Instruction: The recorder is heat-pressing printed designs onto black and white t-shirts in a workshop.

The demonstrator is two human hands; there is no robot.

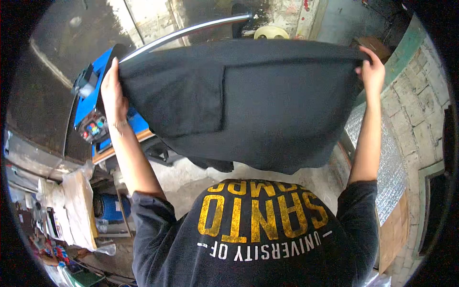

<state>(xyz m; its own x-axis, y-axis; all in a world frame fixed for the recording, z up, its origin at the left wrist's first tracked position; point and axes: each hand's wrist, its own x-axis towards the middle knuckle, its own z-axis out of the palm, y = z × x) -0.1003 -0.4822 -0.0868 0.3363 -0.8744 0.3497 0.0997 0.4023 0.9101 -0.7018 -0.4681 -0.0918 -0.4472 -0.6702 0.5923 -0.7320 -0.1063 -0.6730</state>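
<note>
Holding a dark grey garment spread out in the air, 2 hands up, 1 at each top corner. Left hand clamps the left upper corner, fingers curled into the cloth, thumb side toward the camera; thin bracelet on that wrist. Right hand pinches the right upper corner, fingers closed tight on the fabric edge. Garment hangs between the 2 grips and below them, top edge pulled roughly taut, bottom edge sagging to a low point near centre-right. A rectangular panel seam shows on the cloth, its left edge near the middle. Nothing carries the garment, it hangs free above the concrete floor. Behind the left hand: a blue machine with a button panel, a curved metal bar running over its top. Brick wall along the right.
</note>
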